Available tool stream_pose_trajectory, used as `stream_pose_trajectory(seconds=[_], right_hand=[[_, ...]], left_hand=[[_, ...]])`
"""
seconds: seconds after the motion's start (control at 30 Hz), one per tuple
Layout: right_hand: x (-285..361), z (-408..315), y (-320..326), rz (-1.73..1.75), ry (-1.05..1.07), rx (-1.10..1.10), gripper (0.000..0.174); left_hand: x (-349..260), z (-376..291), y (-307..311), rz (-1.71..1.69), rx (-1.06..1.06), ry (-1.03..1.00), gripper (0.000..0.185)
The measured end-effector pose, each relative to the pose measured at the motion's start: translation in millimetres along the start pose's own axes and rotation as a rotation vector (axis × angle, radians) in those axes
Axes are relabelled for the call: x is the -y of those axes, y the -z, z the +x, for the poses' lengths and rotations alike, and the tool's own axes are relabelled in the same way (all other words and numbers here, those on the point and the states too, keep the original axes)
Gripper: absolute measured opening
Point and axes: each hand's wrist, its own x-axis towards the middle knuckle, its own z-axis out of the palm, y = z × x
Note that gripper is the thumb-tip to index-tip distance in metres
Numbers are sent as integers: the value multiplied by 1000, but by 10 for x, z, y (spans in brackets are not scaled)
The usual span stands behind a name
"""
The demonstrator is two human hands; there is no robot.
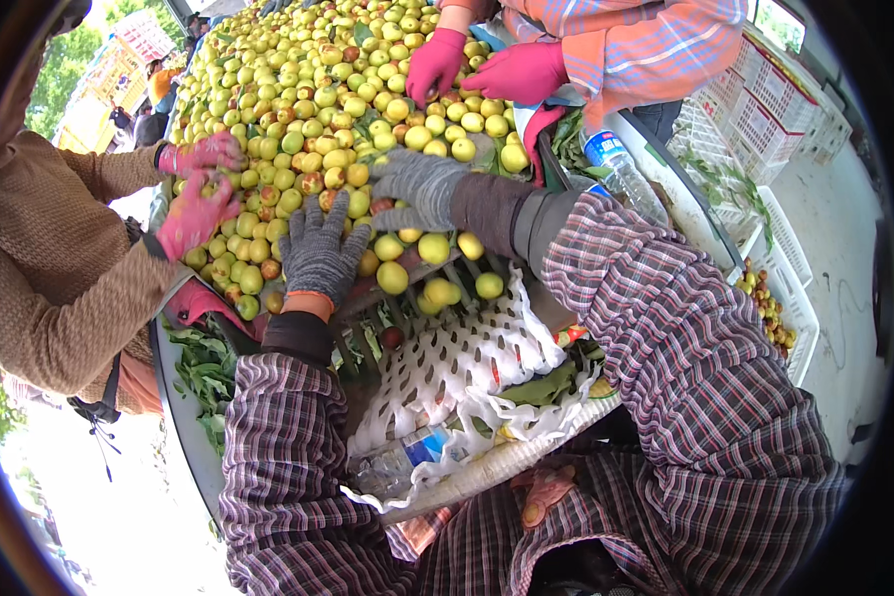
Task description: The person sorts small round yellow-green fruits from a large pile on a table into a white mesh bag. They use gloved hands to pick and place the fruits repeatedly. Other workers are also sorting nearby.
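A deep layer of yellow-green jujubes (298, 141), some with red-brown patches, covers the sorting table before me. My left hand (320, 253), in a grey knit glove, lies palm down on the near edge of the heap with its fingers spread. To its right, my right hand (421, 190) reaches across the jujubes in a similar glove, fingers apart; its palm side is hidden. Below both hands, a few loose jujubes (439, 290) rest on a slatted chute (458, 279). White foam netting (454, 350) hangs over the near end of the chute.
At left, a co-worker's pink-gloved hands (197, 212) touch the fruit; another's pink gloves (518, 73) work opposite. Plastic bottles (626, 175) and leaves (566, 141) lie in the right side trough. More leaves (201, 380) fill the left one. Crates (767, 104) stand at right.
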Motion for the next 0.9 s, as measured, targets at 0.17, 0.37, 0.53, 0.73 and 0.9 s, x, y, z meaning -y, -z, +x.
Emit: stream_pose_trajectory(seconds=[0.17, 0.37, 0.53, 0.73, 0.9], right_hand=[[-94, 104, 33, 65, -207, -23, 59], [-392, 324, -71, -125, -547, 76, 72], [-181, 569, -206, -205, -489, 151, 84], [-84, 505, -88, -117, -424, 188, 77], [-42, 672, -61, 80, -334, -135, 57]], left_hand=[[-207, -74, 104, -100, 110, -122, 63], [-217, -80, 124, -411, -42, -439, 36], [-39, 45, 149, -119, -150, -356, 35], [-119, -4, 66, -69, 58, -8, 64], [-187, 11, 103, -38, 140, -13, 61]])
